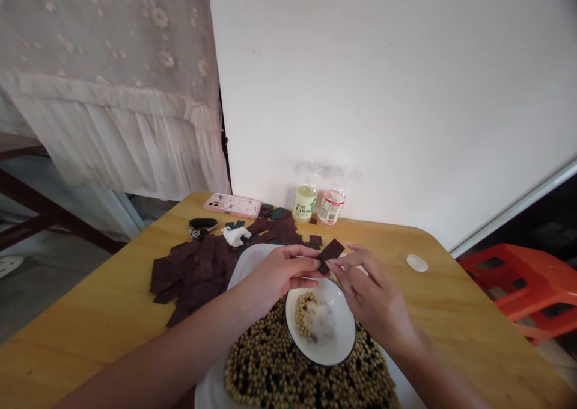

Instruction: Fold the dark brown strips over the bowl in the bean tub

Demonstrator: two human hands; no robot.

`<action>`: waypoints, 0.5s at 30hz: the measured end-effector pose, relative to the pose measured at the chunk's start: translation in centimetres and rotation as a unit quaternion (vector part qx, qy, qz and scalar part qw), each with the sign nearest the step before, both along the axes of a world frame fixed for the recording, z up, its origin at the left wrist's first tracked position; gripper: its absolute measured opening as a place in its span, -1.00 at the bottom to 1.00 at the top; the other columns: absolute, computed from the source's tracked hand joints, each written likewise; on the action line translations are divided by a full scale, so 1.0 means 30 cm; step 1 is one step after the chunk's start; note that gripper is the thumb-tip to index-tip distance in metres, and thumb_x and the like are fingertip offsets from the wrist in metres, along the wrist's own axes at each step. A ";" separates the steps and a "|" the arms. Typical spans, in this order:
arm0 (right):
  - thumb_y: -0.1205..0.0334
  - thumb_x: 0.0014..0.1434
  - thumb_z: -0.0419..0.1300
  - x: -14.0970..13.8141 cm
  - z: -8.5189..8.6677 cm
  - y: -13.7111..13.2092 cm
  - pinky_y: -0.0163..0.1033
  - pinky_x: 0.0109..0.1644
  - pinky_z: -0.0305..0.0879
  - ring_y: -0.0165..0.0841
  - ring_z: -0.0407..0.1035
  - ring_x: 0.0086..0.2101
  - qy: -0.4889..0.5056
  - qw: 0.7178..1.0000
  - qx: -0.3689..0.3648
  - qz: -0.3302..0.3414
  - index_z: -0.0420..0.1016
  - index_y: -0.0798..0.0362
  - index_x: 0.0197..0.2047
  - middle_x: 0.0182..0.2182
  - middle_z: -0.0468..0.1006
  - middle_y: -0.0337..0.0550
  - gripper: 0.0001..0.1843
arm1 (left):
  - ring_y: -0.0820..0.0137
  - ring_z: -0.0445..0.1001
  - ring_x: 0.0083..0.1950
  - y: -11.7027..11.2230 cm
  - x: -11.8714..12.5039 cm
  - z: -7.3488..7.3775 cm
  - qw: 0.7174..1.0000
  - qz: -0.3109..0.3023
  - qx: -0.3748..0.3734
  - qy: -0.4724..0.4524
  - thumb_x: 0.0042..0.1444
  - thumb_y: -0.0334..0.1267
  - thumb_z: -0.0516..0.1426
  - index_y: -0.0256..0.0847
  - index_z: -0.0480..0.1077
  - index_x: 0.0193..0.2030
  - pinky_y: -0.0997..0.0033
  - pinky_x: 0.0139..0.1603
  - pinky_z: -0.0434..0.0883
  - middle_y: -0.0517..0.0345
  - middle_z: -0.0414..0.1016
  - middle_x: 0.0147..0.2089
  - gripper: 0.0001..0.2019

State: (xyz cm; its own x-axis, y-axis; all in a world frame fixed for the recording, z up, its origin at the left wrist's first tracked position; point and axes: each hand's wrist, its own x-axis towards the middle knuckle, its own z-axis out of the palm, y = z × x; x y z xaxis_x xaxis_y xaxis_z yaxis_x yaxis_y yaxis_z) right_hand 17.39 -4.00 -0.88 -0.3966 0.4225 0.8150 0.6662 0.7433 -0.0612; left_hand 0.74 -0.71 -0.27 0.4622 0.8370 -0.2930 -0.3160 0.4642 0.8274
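Note:
My left hand pinches a dark brown rectangular strip, stiff and flat like sandpaper, between thumb and fingers. From the other side my right hand grips the strip's lower edge with its fingertips; whether a small bead is there too, I cannot tell. Just below both hands sits a white bowl with a dark rim. Inside it a string of pale beads curves beside cloudy whitish matter. The bowl rests on a mass of tan and dark beads in a white tray.
Dark brown strips lie heaped left of the tray, near crumpled tissue, a black key fob and a pink-cased phone. Two bottles stand against the white wall. A clear lid lies right; an orange stool stands beyond.

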 end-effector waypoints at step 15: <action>0.58 0.06 0.10 0.000 0.003 -0.005 -0.05 -0.01 0.32 -0.39 0.27 -0.35 -0.013 1.000 0.002 0.006 0.29 0.07 -0.38 -0.42 0.33 -0.20 -0.80 | 0.46 0.53 -0.42 -0.013 0.009 0.021 0.998 0.005 -0.057 -0.011 -0.08 -0.46 0.21 -0.29 0.41 -0.34 0.52 -0.34 0.42 0.10 0.55 -0.44 -0.87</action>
State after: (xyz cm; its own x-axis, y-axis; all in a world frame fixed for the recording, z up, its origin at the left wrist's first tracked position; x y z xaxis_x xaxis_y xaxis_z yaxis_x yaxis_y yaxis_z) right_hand 17.40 -4.15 -0.78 -0.4234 0.4145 0.8055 0.6588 0.7513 -0.0404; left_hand 1.00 -1.10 0.37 0.4619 0.8031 -0.3765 -0.3386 0.5520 0.7620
